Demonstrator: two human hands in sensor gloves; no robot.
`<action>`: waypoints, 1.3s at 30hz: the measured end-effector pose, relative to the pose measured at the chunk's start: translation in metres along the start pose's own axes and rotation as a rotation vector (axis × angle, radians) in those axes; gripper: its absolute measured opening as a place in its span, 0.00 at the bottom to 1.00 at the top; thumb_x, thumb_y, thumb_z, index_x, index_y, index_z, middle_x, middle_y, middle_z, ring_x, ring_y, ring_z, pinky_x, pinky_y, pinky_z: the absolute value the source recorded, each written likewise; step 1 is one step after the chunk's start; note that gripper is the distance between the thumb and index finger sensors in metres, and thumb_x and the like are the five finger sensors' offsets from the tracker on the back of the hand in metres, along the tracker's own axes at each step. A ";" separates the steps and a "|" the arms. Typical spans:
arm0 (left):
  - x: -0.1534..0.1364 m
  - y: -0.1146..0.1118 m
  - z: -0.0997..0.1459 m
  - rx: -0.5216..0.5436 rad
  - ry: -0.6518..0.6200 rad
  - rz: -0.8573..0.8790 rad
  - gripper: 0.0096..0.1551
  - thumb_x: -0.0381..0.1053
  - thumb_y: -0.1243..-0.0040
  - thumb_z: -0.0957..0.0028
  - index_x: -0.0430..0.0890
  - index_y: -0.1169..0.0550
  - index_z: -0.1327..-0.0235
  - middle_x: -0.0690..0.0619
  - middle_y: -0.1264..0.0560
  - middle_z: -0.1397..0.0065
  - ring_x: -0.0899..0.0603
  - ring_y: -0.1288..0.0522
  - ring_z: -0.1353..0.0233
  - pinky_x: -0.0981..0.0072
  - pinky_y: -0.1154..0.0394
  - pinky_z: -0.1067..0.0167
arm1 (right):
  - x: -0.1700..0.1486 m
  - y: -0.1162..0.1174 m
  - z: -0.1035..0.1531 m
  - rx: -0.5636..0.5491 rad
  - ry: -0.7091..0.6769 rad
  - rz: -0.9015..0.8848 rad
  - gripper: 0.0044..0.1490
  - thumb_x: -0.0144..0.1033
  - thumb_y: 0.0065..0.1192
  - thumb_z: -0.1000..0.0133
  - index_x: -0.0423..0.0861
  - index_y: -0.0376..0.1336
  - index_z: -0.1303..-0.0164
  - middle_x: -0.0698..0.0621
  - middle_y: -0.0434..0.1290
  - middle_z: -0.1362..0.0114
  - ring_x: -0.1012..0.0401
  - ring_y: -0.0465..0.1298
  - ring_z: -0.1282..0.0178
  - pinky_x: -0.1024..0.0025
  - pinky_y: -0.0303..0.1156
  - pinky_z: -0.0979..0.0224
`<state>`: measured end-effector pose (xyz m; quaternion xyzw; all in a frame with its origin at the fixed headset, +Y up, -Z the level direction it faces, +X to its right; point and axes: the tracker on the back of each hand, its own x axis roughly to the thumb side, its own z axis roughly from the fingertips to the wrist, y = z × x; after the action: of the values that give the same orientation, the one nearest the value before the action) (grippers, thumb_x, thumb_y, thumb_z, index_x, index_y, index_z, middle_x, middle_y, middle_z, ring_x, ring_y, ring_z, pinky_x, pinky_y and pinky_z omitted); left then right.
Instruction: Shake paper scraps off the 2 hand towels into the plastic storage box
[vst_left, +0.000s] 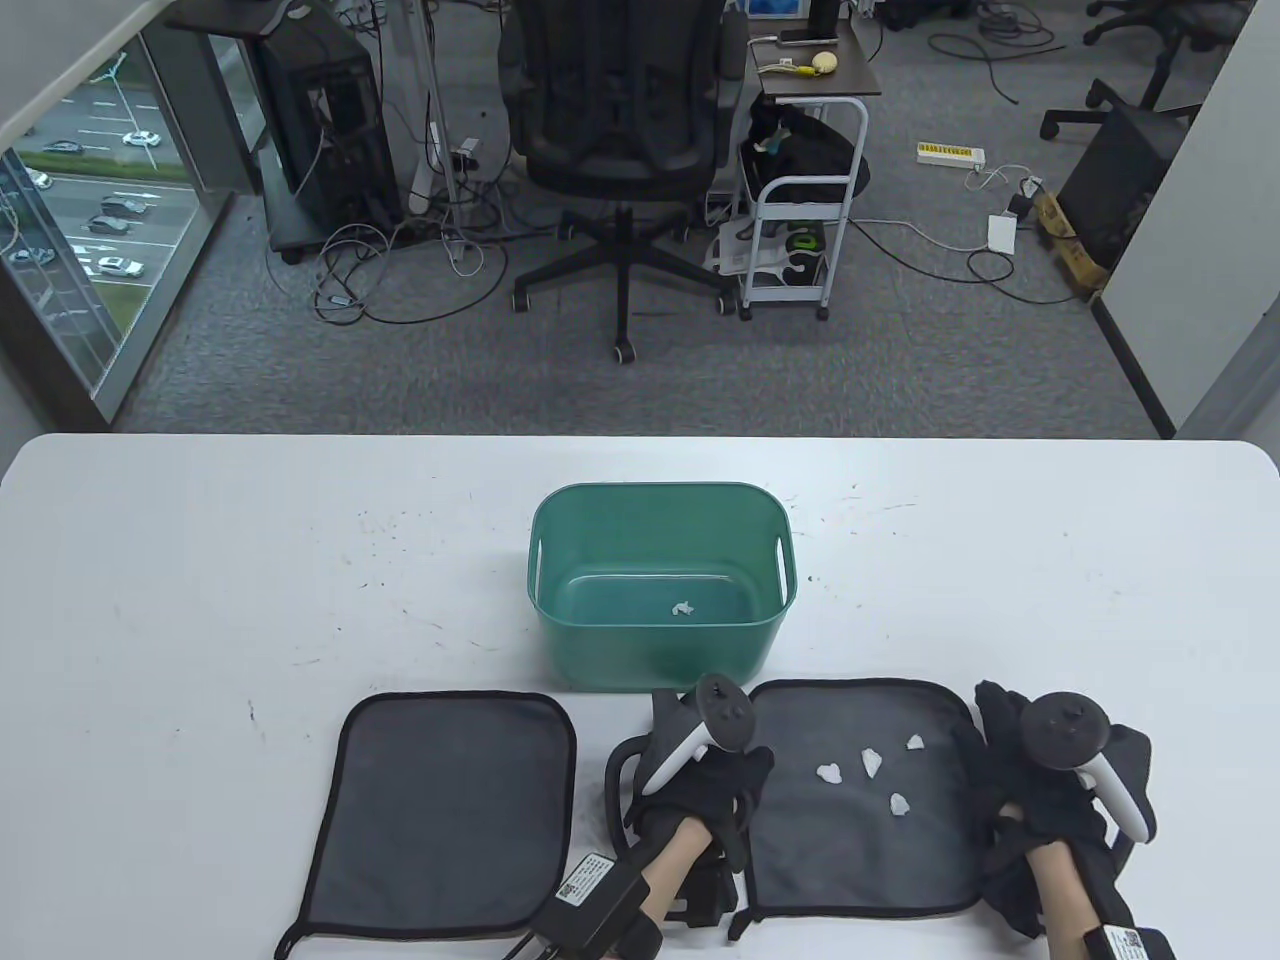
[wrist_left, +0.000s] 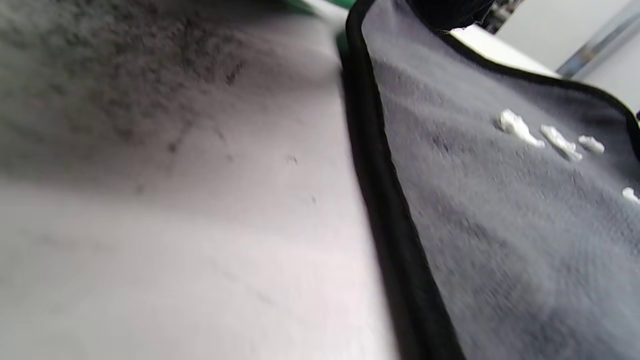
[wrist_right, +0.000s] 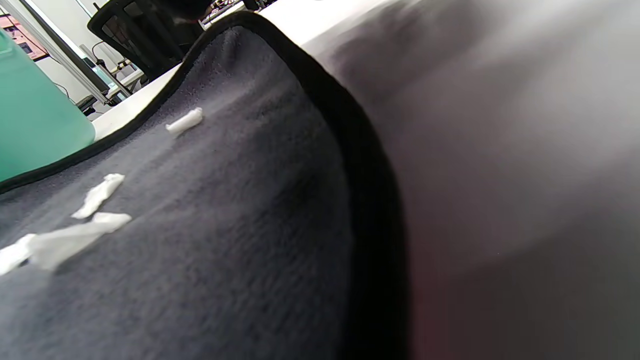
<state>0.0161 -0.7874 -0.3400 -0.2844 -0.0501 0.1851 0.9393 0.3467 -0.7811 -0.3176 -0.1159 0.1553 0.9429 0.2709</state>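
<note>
The green plastic box (vst_left: 545, 590) stands mid-table with one white scrap (vst_left: 683, 607) on its floor. In front of it lie two dark grey hand towels with black borders. The left towel (vst_left: 450, 810) shows no scraps. The right towel (vst_left: 860, 840) (wrist_left: 500, 240) (wrist_right: 225, 260) carries several white paper scraps (vst_left: 872, 763) (wrist_left: 520, 129) (wrist_right: 97, 195). My left hand (vst_left: 700, 790) lies along that towel's left edge and my right hand (vst_left: 1040, 790) along its right edge. Their fingers reach toward its far corners. The trackers hide the fingers, so any pinch is unseen.
The white table (vst_left: 200, 600) stretches wide on both sides of the box. Its far edge runs behind the box, with an office chair (vst_left: 620, 120) and a trolley (vst_left: 800, 200) on the floor beyond. The left towel lies close beside my left forearm.
</note>
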 end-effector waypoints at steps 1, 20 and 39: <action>0.001 -0.001 -0.001 0.001 0.006 -0.002 0.49 0.65 0.53 0.39 0.42 0.52 0.14 0.36 0.59 0.11 0.25 0.61 0.16 0.30 0.55 0.24 | -0.001 0.000 0.000 0.002 0.002 -0.004 0.42 0.53 0.55 0.41 0.50 0.49 0.18 0.42 0.51 0.14 0.36 0.53 0.17 0.35 0.48 0.21; 0.005 -0.010 -0.011 0.008 0.026 0.043 0.47 0.66 0.54 0.39 0.45 0.53 0.14 0.35 0.65 0.14 0.25 0.69 0.20 0.29 0.65 0.28 | -0.006 0.010 -0.012 0.163 0.044 -0.132 0.43 0.51 0.53 0.39 0.45 0.47 0.17 0.41 0.39 0.14 0.39 0.35 0.17 0.39 0.31 0.21; 0.003 -0.012 -0.011 0.187 0.024 0.091 0.25 0.57 0.52 0.39 0.53 0.33 0.31 0.38 0.53 0.13 0.26 0.59 0.18 0.28 0.58 0.28 | -0.001 0.003 -0.001 0.021 0.029 -0.234 0.25 0.44 0.59 0.41 0.52 0.65 0.34 0.43 0.62 0.20 0.39 0.51 0.18 0.38 0.45 0.21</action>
<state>0.0248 -0.8007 -0.3423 -0.1999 -0.0084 0.2277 0.9529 0.3458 -0.7836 -0.3174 -0.1439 0.1545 0.9015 0.3778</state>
